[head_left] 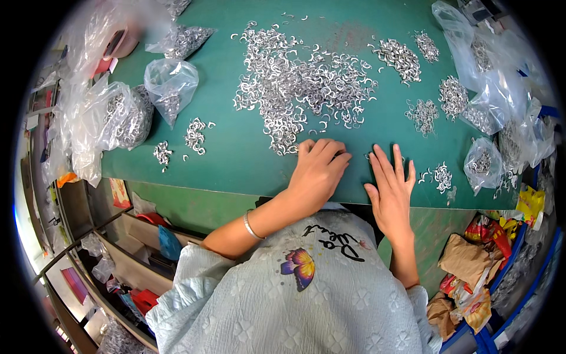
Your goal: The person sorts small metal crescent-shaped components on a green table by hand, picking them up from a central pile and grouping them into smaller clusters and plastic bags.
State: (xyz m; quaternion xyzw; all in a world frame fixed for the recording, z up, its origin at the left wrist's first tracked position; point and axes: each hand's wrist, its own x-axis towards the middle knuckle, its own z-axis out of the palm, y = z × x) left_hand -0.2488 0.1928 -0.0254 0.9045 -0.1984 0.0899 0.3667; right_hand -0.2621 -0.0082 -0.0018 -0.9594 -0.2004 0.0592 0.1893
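Note:
My left hand, a bangle on its wrist, rests at the near edge of a big spread of small curved silver metal pieces. Its fingers are curled together, and whatever they hold, if anything, is hidden beneath them. To its right, my right hand lies with fingers stretched out over the green table top. A single curved piece shows by its fingertips. Just beyond that hand sits a small heap of the same pieces.
More small heaps lie at right and left. Clear plastic bags of pieces crowd the left side; others, including a small bag, line the right. Below stand a shelf at left and brown paper packaging at right.

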